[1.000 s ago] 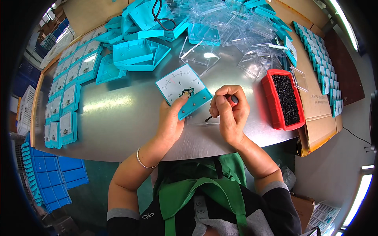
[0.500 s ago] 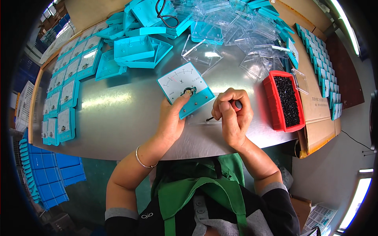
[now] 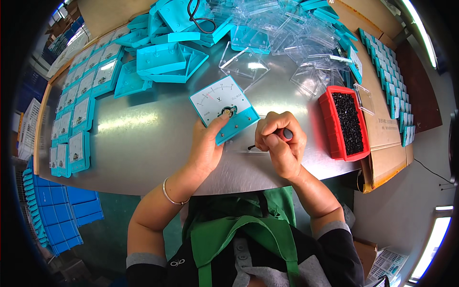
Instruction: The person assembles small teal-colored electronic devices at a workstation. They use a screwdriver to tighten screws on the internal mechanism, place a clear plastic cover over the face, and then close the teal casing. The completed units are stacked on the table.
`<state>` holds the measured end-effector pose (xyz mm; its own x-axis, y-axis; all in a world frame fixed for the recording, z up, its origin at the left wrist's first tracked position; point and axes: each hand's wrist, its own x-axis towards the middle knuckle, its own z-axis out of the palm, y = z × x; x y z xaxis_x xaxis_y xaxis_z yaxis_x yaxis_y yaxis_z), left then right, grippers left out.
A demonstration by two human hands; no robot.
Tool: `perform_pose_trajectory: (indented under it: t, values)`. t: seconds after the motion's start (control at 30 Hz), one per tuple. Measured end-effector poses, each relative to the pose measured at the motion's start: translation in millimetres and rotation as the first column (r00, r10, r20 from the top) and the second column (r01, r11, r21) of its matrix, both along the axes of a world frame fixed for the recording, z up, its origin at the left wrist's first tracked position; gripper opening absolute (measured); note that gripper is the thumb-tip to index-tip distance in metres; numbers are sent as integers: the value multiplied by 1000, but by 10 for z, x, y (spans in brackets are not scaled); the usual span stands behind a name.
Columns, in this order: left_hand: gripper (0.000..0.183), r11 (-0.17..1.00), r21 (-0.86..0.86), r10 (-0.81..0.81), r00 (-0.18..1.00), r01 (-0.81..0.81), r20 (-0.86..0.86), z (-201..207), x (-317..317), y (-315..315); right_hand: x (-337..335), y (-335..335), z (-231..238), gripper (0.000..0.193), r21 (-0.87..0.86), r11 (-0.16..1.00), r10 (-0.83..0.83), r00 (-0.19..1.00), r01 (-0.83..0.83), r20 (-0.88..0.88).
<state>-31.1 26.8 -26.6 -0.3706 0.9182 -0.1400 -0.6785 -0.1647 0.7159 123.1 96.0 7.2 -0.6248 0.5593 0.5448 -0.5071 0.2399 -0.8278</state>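
Observation:
A square panel meter (image 3: 224,103) with a white dial and teal base is gripped in my left hand (image 3: 206,143), tilted over the table. My left thumb presses on the dial beside its round opening, where a metal part shows. My right hand (image 3: 283,146) is closed around a screwdriver (image 3: 286,134) with a red and dark handle; its dark shaft points left, and the tip stays below the meter, apart from it. A clear plastic cover (image 3: 239,146) lies flat on the table beneath, partly hidden by my hands.
Teal cases (image 3: 165,60) and clear covers (image 3: 306,43) are heaped at the back. Rows of meters (image 3: 79,115) line the left side. To the right stand a red bin (image 3: 330,129) of small black parts, a cardboard sheet (image 3: 389,148) and more meters (image 3: 388,76). The metal table (image 3: 138,143) curves in front.
The meter and both hands have shifted very slightly left. My right hand has turned a little with the screwdriver, and my grip on both things is unchanged.

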Motion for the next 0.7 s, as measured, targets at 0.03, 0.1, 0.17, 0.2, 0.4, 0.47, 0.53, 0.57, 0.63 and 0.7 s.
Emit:
perform_pose_trajectory:
  t: [0.03, 0.1, 0.17, 0.2, 0.4, 0.47, 0.53, 0.57, 0.63, 0.7]
  values:
    - [31, 1000, -3, -1, 1000, 1, 1, 0, 2, 1, 3, -3, -2, 9, 2, 1000, -1, 1000, 1, -2]
    - [31, 1000, -9, -2, 1000, 2, 3, 0, 5, 6, 14, -20, -4, 8, 7, 1000, -2, 1000, 2, -6]
    - [31, 1000, -9, -3, 1000, 3, -1, 3, 9, 5, 10, -68, 11, 7, -51, 998, -48, 999, 47, -9]
    - [31, 1000, -9, -3, 1000, 3, -2, 3, 10, 4, 1, -84, 19, 7, -80, 994, -71, 997, 70, -9]
    - [33, 1000, -17, -5, 1000, 5, 6, -4, 6, 3, -33, -64, 29, 5, -143, 988, -63, 998, 59, -23]
    - [33, 1000, -14, -8, 1000, 8, 7, -7, 4, 5, -34, -56, 25, 4, -133, 990, -58, 997, 53, -41]
    - [34, 1000, -11, -8, 1000, 9, 8, -7, 4, 7, -42, -50, 19, 4, -129, 990, -57, 997, 51, -48]
    - [34, 1000, -9, -8, 1000, 8, 10, -4, 5, 9, -49, -47, 13, 4, -131, 990, -59, 997, 52, -45]
    - [33, 1000, -6, -10, 1000, 10, 12, -6, 0, 10, -52, -42, 6, 4, -95, 993, -71, 997, 68, -23]
    - [33, 1000, -1, -15, 1000, 15, 15, -10, -9, 12, -42, -38, 3, 5, -19, 995, -95, 995, 95, 14]
